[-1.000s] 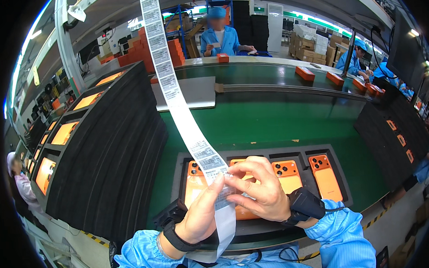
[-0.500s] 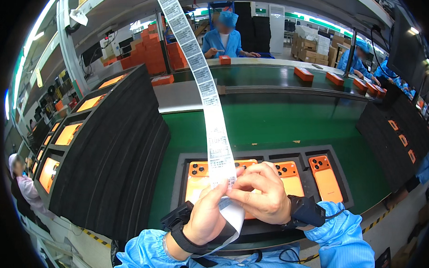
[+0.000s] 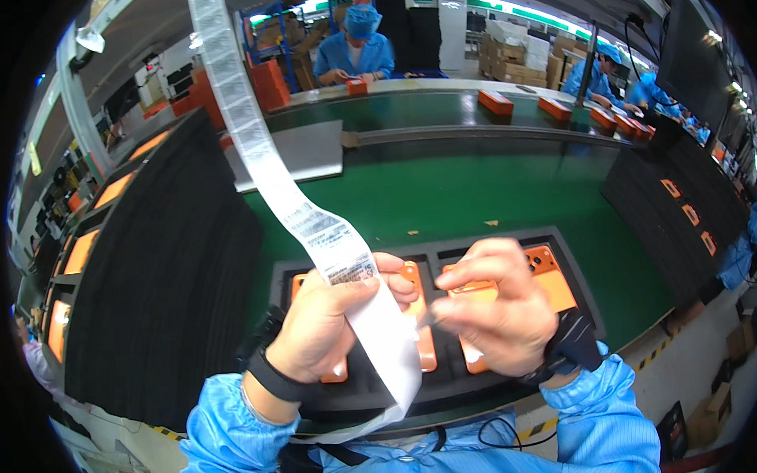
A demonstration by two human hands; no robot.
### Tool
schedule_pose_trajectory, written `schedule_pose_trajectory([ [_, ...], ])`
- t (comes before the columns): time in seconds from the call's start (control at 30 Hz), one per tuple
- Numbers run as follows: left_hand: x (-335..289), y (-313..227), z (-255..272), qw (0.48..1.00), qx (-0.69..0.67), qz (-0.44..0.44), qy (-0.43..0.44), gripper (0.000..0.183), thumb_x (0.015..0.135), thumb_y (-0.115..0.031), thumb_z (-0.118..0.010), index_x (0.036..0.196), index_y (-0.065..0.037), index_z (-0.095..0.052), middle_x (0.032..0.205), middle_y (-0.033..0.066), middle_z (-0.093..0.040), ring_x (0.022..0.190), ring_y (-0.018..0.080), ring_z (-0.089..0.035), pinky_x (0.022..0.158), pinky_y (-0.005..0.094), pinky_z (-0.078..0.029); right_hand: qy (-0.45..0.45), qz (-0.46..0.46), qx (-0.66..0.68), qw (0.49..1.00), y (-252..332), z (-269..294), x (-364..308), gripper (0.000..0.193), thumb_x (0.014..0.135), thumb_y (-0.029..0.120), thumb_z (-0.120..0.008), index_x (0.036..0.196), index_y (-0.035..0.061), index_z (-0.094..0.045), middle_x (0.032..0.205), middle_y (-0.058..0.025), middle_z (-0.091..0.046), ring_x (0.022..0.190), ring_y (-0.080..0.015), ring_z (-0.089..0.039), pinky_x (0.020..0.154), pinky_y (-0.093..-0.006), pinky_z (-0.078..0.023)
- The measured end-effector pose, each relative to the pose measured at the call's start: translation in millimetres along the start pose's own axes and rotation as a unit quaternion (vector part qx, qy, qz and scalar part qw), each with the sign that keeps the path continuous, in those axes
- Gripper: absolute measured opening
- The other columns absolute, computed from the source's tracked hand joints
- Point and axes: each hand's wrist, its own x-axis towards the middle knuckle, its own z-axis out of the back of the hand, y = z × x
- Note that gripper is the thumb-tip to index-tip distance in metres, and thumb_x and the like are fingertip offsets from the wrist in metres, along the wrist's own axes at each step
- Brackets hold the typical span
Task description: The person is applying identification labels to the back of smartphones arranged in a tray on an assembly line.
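Observation:
A long white strip of printed labels hangs down from the upper left. My left hand is closed on its lower part, thumb on top, and the blank end trails below toward my waist. To the right, my right hand hovers over the tray, thumb and forefinger curved toward the strip. Motion smears those fingertips, and a small pale patch shows by the thumb; whether they pinch anything is unclear. Beneath both hands lies a black foam tray with several orange phones, partly covered by hands and strip.
Tall stacks of black foam trays stand at the left and at the right. Across the green work surface, orange boxes sit along a far belt. Co-workers in blue sit beyond it. A grey panel lies behind the strip.
My right hand has parted from the strip and moved right. My left hand has shifted left, still gripping the strip, which now slants more. The whole view has shifted with my head.

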Motion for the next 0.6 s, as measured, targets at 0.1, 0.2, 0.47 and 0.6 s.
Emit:
schedule_pose_trajectory([
  [0.1, 16, 5, -12, 0.96, 0.279, 0.002, 0.036, 0.021, 0.082, -0.009, -0.052, 0.098, 0.003, -0.059, 0.077, 0.0072, -0.062, 0.073, 0.0146, -0.063, 0.065, 0.0284, -0.052, -0.015, -0.022, -0.04, 0.999, -7, 28, -4, 0.034, 0.064, -0.002, -0.074, 0.097, 0.0049, -0.067, 0.083, -0.0048, -0.062, 0.077, -0.0222, -0.054, 0.073, -0.0329, -0.042],
  [0.2, 23, 28, -35, 0.844, 0.508, -0.027, 0.166, 0.019, 0.075, -0.011, -0.059, 0.089, 0.003, -0.062, 0.072, 0.0141, -0.061, 0.066, 0.023, -0.063, 0.061, 0.0326, -0.05, -0.064, -0.073, -0.063, 0.993, -12, 47, -14, 0.035, 0.067, -0.005, -0.072, 0.101, 0.0007, -0.064, 0.079, -0.0067, -0.063, 0.076, -0.0233, -0.056, 0.071, -0.0343, -0.044],
  [0.47, 25, 76, -55, 0.706, 0.653, -0.12, 0.248, 0.025, 0.063, -0.021, -0.075, 0.079, -0.005, -0.063, 0.079, 0.0149, -0.061, 0.082, 0.0319, -0.06, 0.073, 0.0428, -0.044, -0.088, -0.119, -0.075, 0.986, -39, 78, -36, 0.017, 0.07, -0.004, -0.07, 0.085, 0.0009, -0.065, 0.079, -0.0074, -0.065, 0.079, -0.0225, -0.058, 0.071, -0.0304, -0.047],
  [0.6, 24, 81, -54, 0.703, 0.642, -0.115, 0.284, 0.027, 0.063, -0.023, -0.075, 0.079, -0.004, -0.063, 0.082, 0.0139, -0.059, 0.086, 0.0326, -0.058, 0.079, 0.043, -0.041, -0.078, -0.133, -0.061, 0.986, -56, 74, -42, 0.016, 0.07, -0.004, -0.07, 0.085, 0.001, -0.066, 0.079, -0.0068, -0.066, 0.079, -0.0212, -0.058, 0.07, -0.0295, -0.047],
])
